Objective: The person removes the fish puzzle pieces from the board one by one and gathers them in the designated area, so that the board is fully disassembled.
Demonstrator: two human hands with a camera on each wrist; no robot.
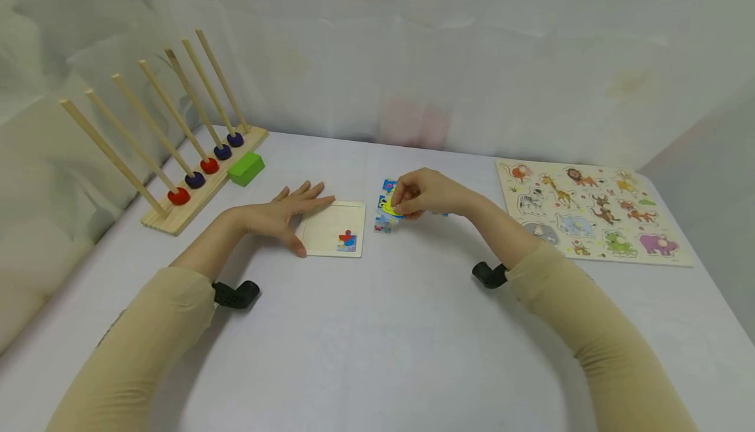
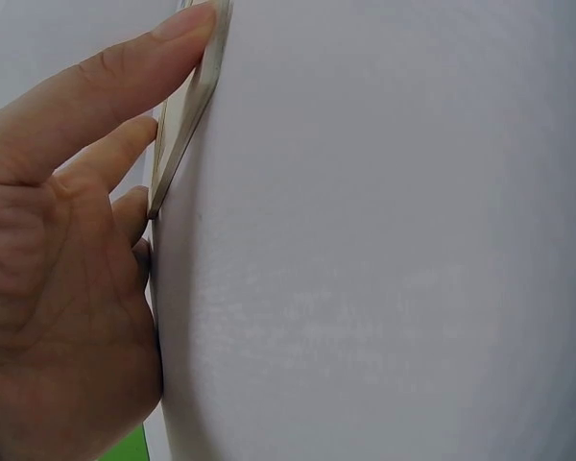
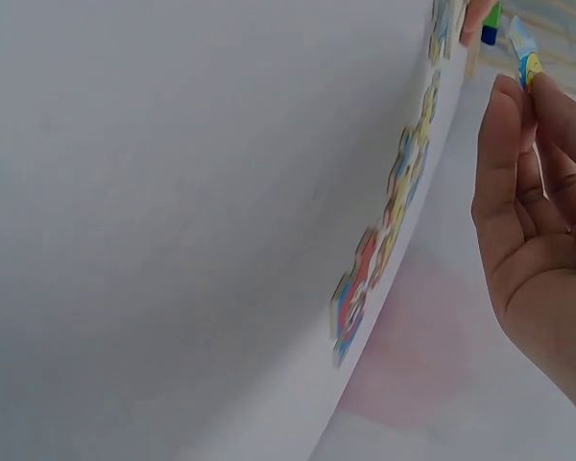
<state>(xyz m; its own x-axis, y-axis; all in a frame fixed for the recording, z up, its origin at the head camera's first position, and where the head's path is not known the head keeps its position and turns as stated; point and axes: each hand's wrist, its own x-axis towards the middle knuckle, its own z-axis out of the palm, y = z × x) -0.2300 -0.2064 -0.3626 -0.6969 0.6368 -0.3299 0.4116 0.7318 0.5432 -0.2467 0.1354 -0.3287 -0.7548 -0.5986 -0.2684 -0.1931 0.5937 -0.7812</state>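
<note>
A shallow square wooden puzzle tray (image 1: 321,229) lies on the table, with a red and blue jigsaw piece (image 1: 347,240) in its near right corner. My left hand (image 1: 274,219) rests at the tray's left side, fingers spread, thumb on the near edge; the left wrist view shows the thumb (image 2: 187,43) against the rim. Right of the tray, my right hand (image 1: 433,193) pinches a yellow and blue jigsaw piece (image 3: 530,69) between thumb and fingertips, raised above the table. Several loose jigsaw pieces (image 3: 353,293) lie beneath, partly hidden by that hand in the head view.
At the back left stands a wooden peg rack (image 1: 203,186) with upright rods and red and dark blue beads. Beside it sits a green block (image 1: 246,168). An animal puzzle board (image 1: 596,212) lies on the right. A white curtain (image 1: 425,58) hangs behind the table.
</note>
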